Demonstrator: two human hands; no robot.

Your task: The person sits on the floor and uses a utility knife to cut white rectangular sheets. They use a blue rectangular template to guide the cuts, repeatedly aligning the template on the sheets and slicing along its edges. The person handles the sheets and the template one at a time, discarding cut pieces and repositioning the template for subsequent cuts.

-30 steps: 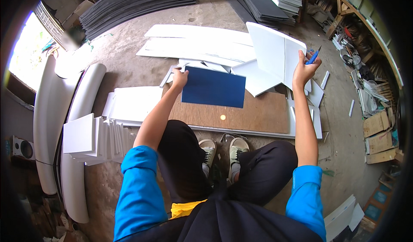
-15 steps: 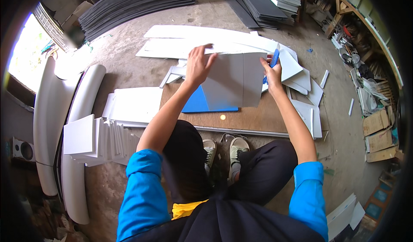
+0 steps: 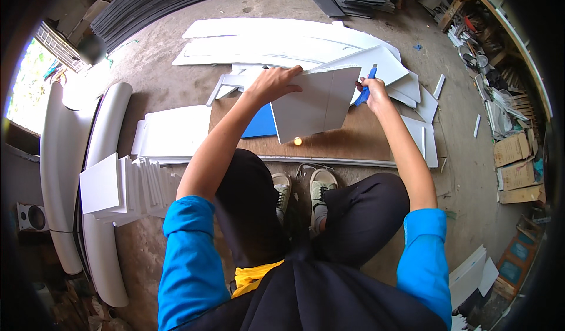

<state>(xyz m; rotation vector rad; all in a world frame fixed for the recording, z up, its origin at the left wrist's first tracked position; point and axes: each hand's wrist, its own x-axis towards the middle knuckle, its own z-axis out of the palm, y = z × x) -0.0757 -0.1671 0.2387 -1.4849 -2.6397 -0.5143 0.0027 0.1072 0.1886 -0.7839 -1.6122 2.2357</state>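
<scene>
My left hand (image 3: pixel 272 86) grips a white foam board piece (image 3: pixel 312 102) by its top left edge, fingers over the far side and thumb on the near face. The piece stands tilted above a brown wooden board (image 3: pixel 365 139), with a thin line running down its face. At its right edge, my right hand (image 3: pixel 374 90) is closed around a blue utility knife (image 3: pixel 367 83), its tip pointing up and away. Whether these fingers also touch the piece, I cannot tell. A flat blue panel (image 3: pixel 259 124) lies partly hidden behind the piece.
Long white sheets (image 3: pixel 235 45) lie beyond the work board, with offcuts (image 3: pixel 432 104) to its right. A stack of white pieces (image 3: pixel 103 184) stands left, beside rolled white sheets (image 3: pixel 106 231). Dark sheets (image 3: pixel 170 4) are piled at the back. Cardboard boxes (image 3: pixel 511 148) line the right side.
The white piece has turned and tilted, its lower left corner now hanging lowest. My left fingers have come down onto its top edge. The knife leans slightly differently in my right hand.
</scene>
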